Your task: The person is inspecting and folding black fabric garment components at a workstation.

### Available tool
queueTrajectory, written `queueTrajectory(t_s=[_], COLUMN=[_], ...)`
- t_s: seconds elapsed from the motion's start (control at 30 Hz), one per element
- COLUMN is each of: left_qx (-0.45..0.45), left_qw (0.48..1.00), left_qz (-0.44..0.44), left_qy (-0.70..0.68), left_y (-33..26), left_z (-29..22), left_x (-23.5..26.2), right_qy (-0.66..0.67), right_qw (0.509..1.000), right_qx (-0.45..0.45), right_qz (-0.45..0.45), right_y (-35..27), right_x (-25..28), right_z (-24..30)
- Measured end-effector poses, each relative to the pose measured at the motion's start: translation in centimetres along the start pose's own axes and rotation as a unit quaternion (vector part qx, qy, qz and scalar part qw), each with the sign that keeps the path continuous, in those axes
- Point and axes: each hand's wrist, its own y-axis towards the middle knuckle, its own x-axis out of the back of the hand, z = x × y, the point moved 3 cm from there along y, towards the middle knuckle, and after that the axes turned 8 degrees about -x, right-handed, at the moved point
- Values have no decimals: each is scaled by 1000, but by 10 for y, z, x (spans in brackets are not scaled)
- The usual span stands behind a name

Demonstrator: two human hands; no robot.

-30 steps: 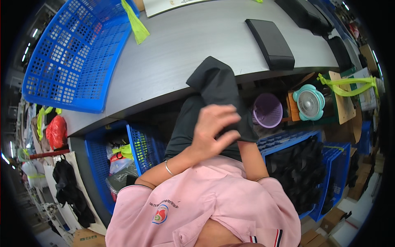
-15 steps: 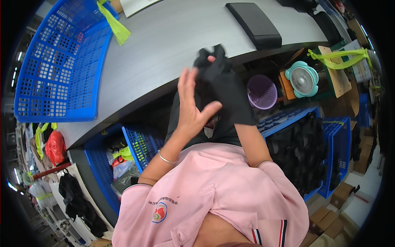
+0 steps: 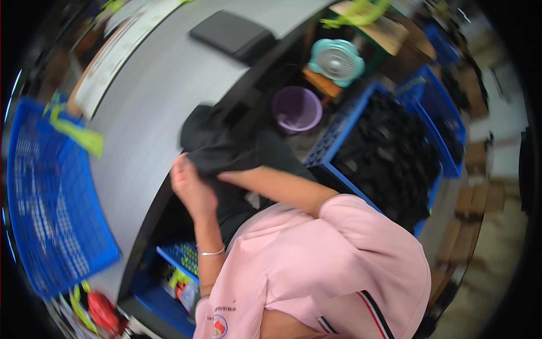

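A black fabric piece (image 3: 217, 150) is bunched up over my lap, by the front edge of the grey table. My left hand (image 3: 192, 183) is closed at the near left edge of the cloth, its fingertips pinching the fabric. From the right, my right hand (image 3: 232, 176) reaches in under the lower edge of the cloth and grips it; a fingertip or thumb shows below the edge, while the other fingers are hidden by the fabric. Motion blurs both hands and the cloth somewhat.
A blue crate (image 3: 107, 248) stands on the grey table (image 3: 141, 130), along with a dark flat box (image 3: 231, 34). Right of my lap are a purple basket (image 3: 298, 110), a teal fan (image 3: 337, 61) and a blue crate full of black pieces (image 3: 389, 158). Another crate (image 3: 147, 282) sits lower left.
The view has swung to the right. My right hand and the cloth have come nearer my body, and my left hand, spread beside the cloth before, has closed on its edge.
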Motion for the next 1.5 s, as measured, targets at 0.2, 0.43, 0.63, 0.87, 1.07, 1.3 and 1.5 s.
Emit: queueTrajectory(t_s=[0.2, 0.43, 0.63, 0.87, 1.07, 1.3, 1.5], left_qx=[-102, -67, -84, -113, 159, 228, 319], left_qw=[985, 992, 987, 956, 983, 954, 807], left_qz=[-39, -20, 67, 164, 70, 6, 161], left_qy=[135, 105, 121, 217, -55, -193, -470], left_y=[95, 105, 37, -5, -27, -20, -17], left_z=[22, -20, -8, -27, 16, 15, -1], left_x=[73, 71, 6, -27, -8, 22, 2], right_qy=[491, 468, 70, 177, 185, -25, 73], right_qw=[858, 837, 987, 944, 943, 941, 988], right_qx=[-14, -176, 73, -109, -45, -5, 134], right_qz=[150, 223, -128, -256, -272, -337, -31], right_y=[-52, -109, -79, -72, -65, -40, -46], right_x=[-32, 10, 46, 71, 66, 61, -3], right_z=[38, -11, -8, -2, 3, -31, -34])
